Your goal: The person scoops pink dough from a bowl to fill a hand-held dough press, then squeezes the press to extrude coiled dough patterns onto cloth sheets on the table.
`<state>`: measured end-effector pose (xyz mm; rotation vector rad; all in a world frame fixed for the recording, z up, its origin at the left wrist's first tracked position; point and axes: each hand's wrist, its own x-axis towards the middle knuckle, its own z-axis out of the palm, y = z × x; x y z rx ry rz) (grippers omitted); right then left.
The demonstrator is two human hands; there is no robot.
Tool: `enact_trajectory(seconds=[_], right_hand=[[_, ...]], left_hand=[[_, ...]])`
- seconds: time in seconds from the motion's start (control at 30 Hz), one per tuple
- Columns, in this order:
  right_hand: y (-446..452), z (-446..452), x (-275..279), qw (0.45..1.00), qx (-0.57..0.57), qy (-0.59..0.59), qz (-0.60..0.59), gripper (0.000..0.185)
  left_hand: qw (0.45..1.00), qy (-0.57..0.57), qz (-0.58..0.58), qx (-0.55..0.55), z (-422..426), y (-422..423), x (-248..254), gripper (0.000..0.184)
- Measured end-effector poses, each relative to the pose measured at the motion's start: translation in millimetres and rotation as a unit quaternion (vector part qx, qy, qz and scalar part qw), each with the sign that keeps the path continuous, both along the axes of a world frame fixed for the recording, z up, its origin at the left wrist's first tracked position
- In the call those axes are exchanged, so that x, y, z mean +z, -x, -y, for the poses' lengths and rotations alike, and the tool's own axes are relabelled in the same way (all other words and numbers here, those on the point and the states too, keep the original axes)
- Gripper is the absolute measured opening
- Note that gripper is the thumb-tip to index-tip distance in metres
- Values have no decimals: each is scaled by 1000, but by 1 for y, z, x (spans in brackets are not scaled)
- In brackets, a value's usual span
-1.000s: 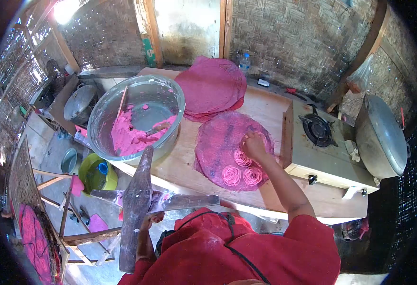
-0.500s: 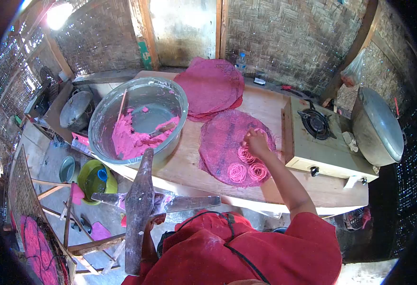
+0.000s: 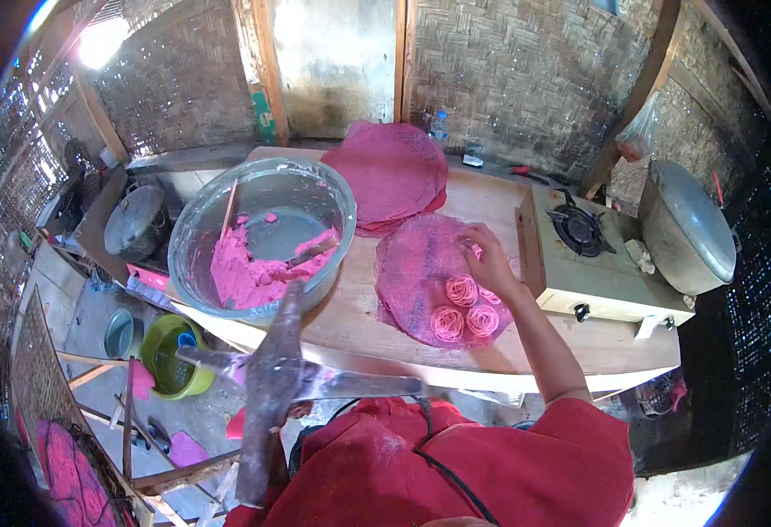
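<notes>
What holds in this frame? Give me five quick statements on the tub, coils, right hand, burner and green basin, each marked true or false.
1. The tub holds pink dough. True.
2. Only one pink coil lies on the mat. False: at least three coils show on the mat.
3. The right hand is over the mat. True.
4. A pot sits on the black burner. False: the burner is bare; the big pot is to its right.
5. The green basin stands on the table. False: the green basin is on the floor.
</notes>
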<state>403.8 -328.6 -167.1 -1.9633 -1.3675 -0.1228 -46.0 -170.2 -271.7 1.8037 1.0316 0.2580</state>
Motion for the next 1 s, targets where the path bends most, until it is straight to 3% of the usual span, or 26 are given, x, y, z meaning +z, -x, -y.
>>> enact_trajectory(seconds=[0.03,0.1,0.13,0.17,0.23,0.27,0.33,0.37,0.43,0.47,0.53,0.57,0.6,0.67,0.7,0.73,0.77,0.8,0.83,0.87,0.93,0.97,1.0], right_hand=[[23,-1,31,987,115,-81,-75,28],[93,0,95,962,249,-110,1,40],[119,-2,108,933,337,-98,82,51],[163,3,145,894,441,-76,32,50],[214,-12,142,799,584,-119,85,56],[230,-13,143,798,583,-123,89,56],[250,-12,147,773,590,30,232,59],[249,-14,143,772,590,28,236,59],[238,-22,130,834,545,-35,72,55],[234,-27,131,831,550,-35,77,55],[224,-42,145,914,404,9,-27,39],[218,-46,158,927,369,-9,-60,32],[209,-50,170,936,340,-37,-85,28],[183,-52,195,946,290,-119,-82,21],[167,-51,208,948,263,-171,-51,19],[156,-49,217,929,246,-225,-163,16],[145,-48,227,885,233,-295,-274,13],[134,-46,237,825,218,-371,-366,11],[133,-53,244,776,232,-439,-389,10],[134,-67,242,774,235,-433,-398,10],[146,-107,226,583,259,-564,-524,20],[155,-134,209,570,247,-550,-558,28],[183,-151,196,570,278,-505,-586,31]], left_hand=[[998,-15,39,-41,4,-14,18,31],[980,-57,123,-145,14,-46,60,30],[963,-82,161,-198,20,-61,82,30],[946,-107,187,-242,27,-71,99,30],[914,-147,220,-309,38,-96,125,29],[906,-153,225,-324,41,-105,134,29],[904,-153,222,-332,43,-112,143,28],[904,-153,221,-332,42,-114,147,28],[909,-149,218,-322,39,-110,154,27],[913,-145,217,-314,37,-108,157,27],[924,-159,191,-292,27,-100,163,27],[931,-171,165,-276,22,-96,166,26],[899,-343,-5,-273,14,-92,169,38],[933,-279,-60,-220,18,-74,208,35],[911,-370,-2,-182,-1,-59,186,32],[942,-313,-25,-121,-14,-46,174,28],[950,-291,109,-41,-25,-29,160,24],[987,-122,62,80,-18,-16,180,17],[965,-94,228,90,-31,-3,162,21],[916,-63,384,99,-39,10,142,24],[769,-9,627,125,-29,-3,151,40],[777,-42,626,48,-24,-1,166,53],[739,-143,651,104,-16,-9,196,57]])
